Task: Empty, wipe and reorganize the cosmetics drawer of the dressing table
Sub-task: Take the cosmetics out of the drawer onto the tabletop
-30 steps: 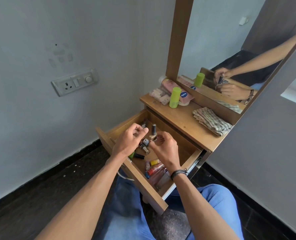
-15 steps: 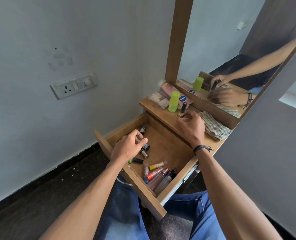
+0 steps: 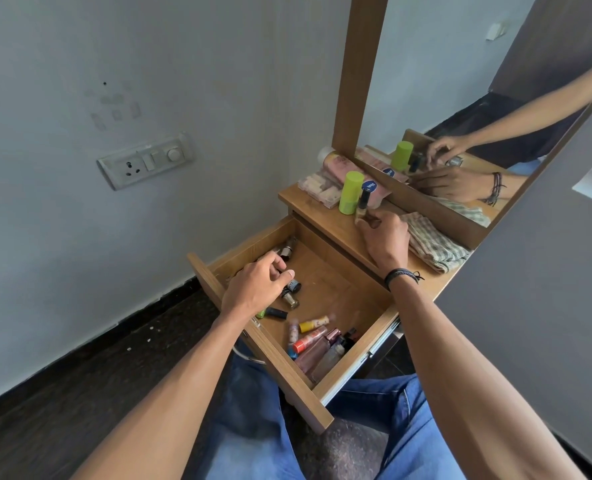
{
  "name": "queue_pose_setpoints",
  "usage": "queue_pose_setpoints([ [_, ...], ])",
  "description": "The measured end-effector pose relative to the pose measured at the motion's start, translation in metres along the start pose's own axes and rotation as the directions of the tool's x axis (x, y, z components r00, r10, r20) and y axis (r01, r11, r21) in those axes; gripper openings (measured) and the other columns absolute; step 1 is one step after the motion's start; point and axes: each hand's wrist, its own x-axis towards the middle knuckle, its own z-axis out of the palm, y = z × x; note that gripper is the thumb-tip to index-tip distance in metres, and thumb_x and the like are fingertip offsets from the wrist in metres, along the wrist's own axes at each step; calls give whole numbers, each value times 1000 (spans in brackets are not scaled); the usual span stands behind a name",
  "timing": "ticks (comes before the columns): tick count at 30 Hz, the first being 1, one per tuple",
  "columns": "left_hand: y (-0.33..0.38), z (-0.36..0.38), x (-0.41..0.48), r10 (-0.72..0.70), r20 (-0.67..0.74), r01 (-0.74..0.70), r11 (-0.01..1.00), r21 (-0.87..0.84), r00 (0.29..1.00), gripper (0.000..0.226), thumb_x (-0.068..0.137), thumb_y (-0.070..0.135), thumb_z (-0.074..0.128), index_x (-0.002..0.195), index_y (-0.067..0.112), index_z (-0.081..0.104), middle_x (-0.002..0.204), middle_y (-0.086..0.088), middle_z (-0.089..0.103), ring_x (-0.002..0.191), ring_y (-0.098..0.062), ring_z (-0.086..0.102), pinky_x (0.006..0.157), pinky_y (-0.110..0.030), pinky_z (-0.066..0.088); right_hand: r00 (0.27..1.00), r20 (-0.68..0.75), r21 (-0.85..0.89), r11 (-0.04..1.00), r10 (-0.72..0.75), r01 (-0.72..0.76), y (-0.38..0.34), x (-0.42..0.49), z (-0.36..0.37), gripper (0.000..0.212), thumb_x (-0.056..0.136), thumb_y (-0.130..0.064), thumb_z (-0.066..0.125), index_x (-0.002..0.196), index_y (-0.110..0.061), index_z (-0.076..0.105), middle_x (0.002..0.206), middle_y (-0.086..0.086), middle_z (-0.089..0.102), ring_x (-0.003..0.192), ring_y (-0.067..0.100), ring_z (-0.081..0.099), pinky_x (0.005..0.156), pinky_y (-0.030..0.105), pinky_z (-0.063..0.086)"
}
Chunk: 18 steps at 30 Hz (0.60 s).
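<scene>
Drawer (image 3: 287,382), head view: pulled out below the desk's (image 3: 325,221) front edge, with small bottles (image 3: 313,344) lying loose inside. The right hand (image 3: 384,239) pinches a nail polish bottle (image 3: 363,204) upright on the desk, just beside a green bottle (image 3: 350,192). The left hand (image 3: 256,289) is curled over bottles at the drawer's far left; whether it grips one cannot be told. Risk: the narrow bottle may topple on release and strike its neighbour.

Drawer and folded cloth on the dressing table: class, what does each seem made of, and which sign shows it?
Drawer: looks like wood-grain laminated board, matte brown; streaked grain and flat, sharp edges suggest it, though solid wood is possible. Cloth: woven fabric, probably cotton, matte; checked pattern and soft folds.
</scene>
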Motion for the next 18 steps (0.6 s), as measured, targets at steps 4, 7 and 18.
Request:
queue_pose_setpoints([
  [4, 1, -2, -1, -23, 0, 23, 999, 22, 1000, 14, 95, 52, 59, 97, 42, 50, 87, 23, 63, 71, -1, 66, 52, -21, 46, 1000, -6, -46, 999, -13, 13, -2, 3, 3, 32, 87, -35, 74, 114, -17, 75, 111, 6, 74, 102, 26, 66, 88, 35, 51],
  [7, 0, -1, -1, -64, -25, 65, 996, 63, 998, 13, 96, 36, 63, 95, 41, 51, 86, 22, 61, 72, 0, 62, 51, -21, 44, 1000, -6, -110, 994, -22, 21, -2, 5, 6, 26, 87, -38, 74, 102, -17, 77, 107, 6, 73, 97, 27, 65, 83, 33, 48],
  [18, 3, 1, -3, -116, 20, 110, 976, 187, 993, 19, 93, 20, 68, 97, 38, 63, 100, 13, 66, 66, 1, 57, 45, -19, 42, 916, -42, -100, 914, -398, 393, -13, -63, 4, 8, 92, -16, 69, 85, -11, 70, 92, 1, 65, 80, 13, 53, 71, 22, 39],
])
